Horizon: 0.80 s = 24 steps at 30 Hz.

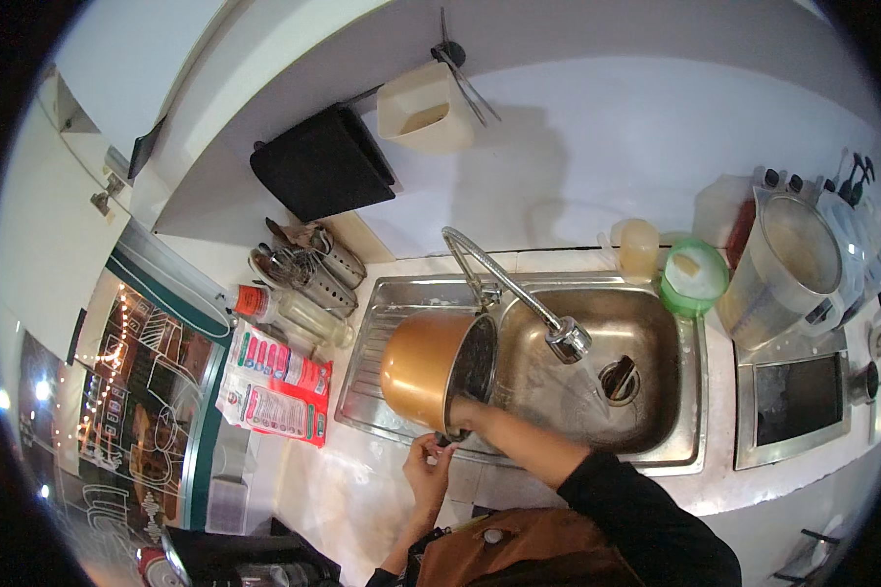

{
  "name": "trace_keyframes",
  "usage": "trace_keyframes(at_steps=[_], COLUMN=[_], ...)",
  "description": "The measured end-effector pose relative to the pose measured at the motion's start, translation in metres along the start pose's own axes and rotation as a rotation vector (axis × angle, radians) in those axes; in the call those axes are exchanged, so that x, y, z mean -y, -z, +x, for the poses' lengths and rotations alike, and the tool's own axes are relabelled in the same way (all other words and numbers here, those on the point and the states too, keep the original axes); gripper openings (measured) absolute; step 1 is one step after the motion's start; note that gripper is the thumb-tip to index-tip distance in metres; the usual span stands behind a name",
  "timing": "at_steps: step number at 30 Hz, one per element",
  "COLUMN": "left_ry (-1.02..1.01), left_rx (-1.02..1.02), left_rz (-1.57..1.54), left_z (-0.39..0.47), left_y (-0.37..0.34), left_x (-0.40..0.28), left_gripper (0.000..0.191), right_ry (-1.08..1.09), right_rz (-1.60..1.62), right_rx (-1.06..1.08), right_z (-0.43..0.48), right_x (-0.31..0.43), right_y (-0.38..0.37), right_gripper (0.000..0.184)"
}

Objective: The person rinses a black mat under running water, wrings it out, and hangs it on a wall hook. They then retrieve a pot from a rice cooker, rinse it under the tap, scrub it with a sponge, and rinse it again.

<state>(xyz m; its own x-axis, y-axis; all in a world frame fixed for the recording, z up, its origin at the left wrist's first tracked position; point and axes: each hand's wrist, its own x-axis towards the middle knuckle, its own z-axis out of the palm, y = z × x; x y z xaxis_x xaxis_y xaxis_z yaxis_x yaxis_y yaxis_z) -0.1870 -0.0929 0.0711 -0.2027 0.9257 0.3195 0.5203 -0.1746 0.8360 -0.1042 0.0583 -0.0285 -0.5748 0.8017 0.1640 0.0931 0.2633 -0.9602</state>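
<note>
A gold-coloured cooking pot [418, 367] with a dark inside lies tipped on its side over the drainboard, its mouth facing the sink basin [558, 411]. My left hand [429, 455] pinches a small dark part, apparently a handle, at the pot's near rim. Reaching in at the pot's mouth, my right hand [468, 414] has its fingers hidden behind the rim, so what they hold is not visible. A flexible metal faucet [517, 290] arches over the basin, its spray head [568, 340] above the drain [620, 380].
Left of the sink stand perforated metal utensil holders [330, 282], a clear bottle [312, 315] and a red-and-white plastic packet [275, 389]. On the right are a green bowl [694, 290], a beige cup [637, 249] and a large measuring pitcher [785, 271]. A cream container [429, 110] hangs on the wall.
</note>
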Motion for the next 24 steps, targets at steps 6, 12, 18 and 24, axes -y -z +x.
trace_keyframes(at_steps=[6, 12, 18, 24], left_ry=[-0.043, 0.068, 0.002, -0.121], left_rx=[-0.072, -0.051, 0.076, 0.052], left_rz=[-0.039, -0.115, -0.057, 0.093], left_z=[0.024, 0.052, 0.066, 0.081], left_y=[0.025, 0.056, 0.049, 0.047], left_x=[-0.031, -0.045, -0.065, -0.067], left_gripper=[0.022, 0.014, 0.012, 0.010], right_ry=[-0.043, 0.266, 0.207, 0.290], right_rz=[0.366, -0.818, -0.687, -0.155], right_rx=[-0.117, -0.318, -0.033, -0.015], right_z=[-0.025, -0.031, -0.032, -0.036], right_x=[0.090, 0.002, 0.006, 0.019], right_y=[0.014, 0.044, 0.022, 0.011], right_gripper=[0.024, 0.025, 0.041, 0.033])
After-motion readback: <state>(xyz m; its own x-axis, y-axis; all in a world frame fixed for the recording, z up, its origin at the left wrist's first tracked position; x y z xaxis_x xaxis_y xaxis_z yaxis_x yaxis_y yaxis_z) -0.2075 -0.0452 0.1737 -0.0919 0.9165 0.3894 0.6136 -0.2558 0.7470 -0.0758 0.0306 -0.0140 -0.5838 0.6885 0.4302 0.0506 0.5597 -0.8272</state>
